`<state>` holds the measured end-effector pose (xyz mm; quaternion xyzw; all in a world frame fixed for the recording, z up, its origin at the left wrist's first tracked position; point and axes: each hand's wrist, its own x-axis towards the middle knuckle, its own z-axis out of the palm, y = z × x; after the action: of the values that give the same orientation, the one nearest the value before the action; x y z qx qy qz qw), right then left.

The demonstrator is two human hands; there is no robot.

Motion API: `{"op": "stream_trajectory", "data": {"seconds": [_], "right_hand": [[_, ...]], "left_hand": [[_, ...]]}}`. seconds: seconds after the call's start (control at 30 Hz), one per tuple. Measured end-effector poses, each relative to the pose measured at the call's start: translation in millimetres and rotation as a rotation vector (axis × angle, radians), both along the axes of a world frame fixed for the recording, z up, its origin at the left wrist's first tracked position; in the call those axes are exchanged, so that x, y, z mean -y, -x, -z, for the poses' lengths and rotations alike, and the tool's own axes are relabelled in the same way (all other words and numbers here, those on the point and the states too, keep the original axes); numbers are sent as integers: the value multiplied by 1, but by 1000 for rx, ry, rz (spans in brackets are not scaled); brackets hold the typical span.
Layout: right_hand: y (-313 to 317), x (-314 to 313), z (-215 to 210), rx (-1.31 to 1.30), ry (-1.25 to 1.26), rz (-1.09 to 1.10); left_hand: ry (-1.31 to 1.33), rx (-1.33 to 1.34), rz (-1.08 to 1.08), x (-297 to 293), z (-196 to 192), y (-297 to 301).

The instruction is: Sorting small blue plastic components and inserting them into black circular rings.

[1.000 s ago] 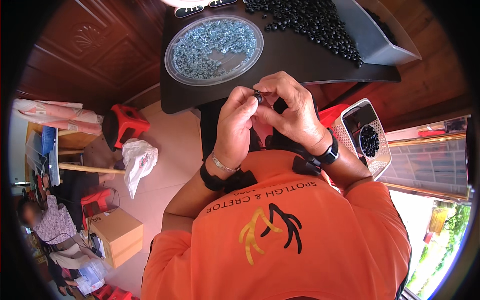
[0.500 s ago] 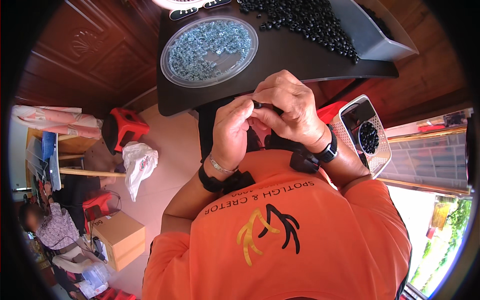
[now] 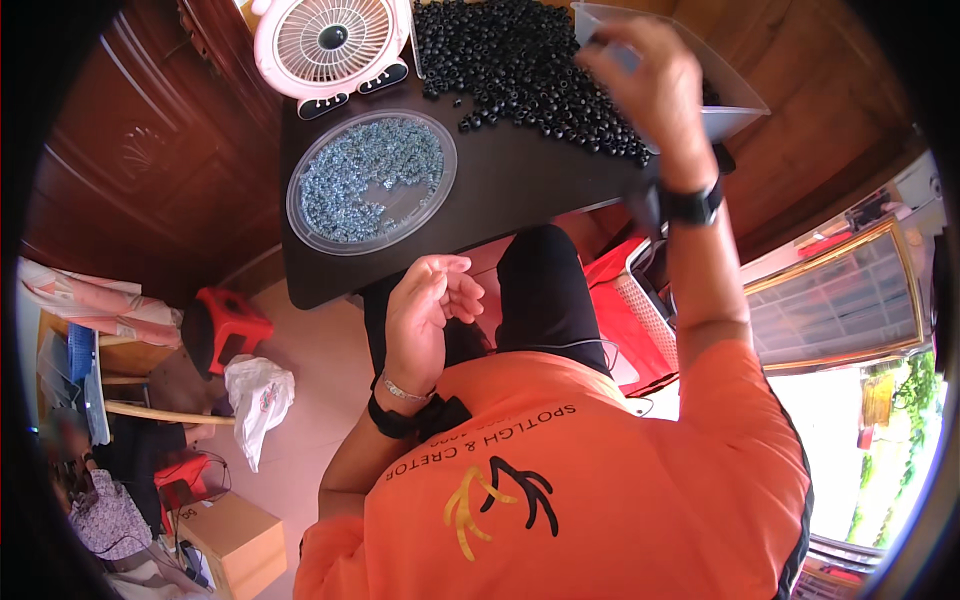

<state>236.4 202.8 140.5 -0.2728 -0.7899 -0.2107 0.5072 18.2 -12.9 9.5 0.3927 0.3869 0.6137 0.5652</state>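
Observation:
My right hand (image 3: 650, 85) is raised over the right end of the black table, above the grey plastic bin (image 3: 735, 118). It is blurred, with thumb and finger bent around a small black part (image 3: 598, 41). Beside it spreads a heap of small black ring-shaped parts (image 3: 520, 75). My left hand (image 3: 430, 310) hovers in front of the table edge, over my lap; its fingers are loosely curled and apart, with nothing visible in them. Left on the table lies a round clear lid-like tray (image 3: 300, 228) of small bluish metallic pieces (image 3: 350, 170).
A pink fan (image 3: 332, 38) stands at the table's back left. Under the table's right side are a red bag (image 3: 630, 320) and a white basket. To the left are a red stool (image 3: 228, 325), a white plastic bag (image 3: 260, 400), a cardboard box (image 3: 235, 545) and a seated person.
My hands were together over my lap around a small black part. They have separated: the right has gone up and right to the bin, the left has dropped lower. The view has shifted.

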Motion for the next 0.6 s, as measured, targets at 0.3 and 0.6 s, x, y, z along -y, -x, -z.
{"op": "stream_trajectory", "data": {"seconds": [0.3, 0.6], "right_hand": [[-39, -49, 17, -138, 498, 70], [-4, -59, 104, 394, 673, 44]], "left_hand": [[19, 7, 13, -1, 0, 0], [34, 23, 44, -2, 0, -3]]}}
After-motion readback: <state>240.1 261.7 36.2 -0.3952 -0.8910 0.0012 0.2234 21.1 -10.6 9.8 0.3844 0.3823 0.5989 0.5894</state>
